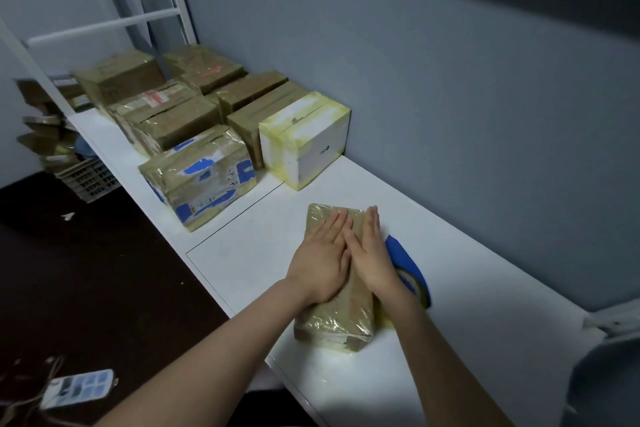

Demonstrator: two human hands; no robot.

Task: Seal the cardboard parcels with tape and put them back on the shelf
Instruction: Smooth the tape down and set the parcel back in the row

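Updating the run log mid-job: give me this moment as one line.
phase: pressing tape flat | left hand: palm down on taped parcel | right hand: palm down beside it | tape roll: on shelf, right of parcel

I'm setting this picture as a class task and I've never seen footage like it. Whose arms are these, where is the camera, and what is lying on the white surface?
There is no machine here. The camera sits on a person's head and looks forward and down, so the two bare arms coming in from the bottom are that person's own.

The left hand and right hand lie flat, palms down, side by side on a brown parcel wrapped in shiny clear tape. They press on it; neither grips anything.

The parcel rests on a long white shelf along a grey-blue wall. Just right of the parcel, partly hidden by the right hand, lies a blue tape roll.

Further back on the same surface stand more taped boxes, among them a white box and one with blue patches.
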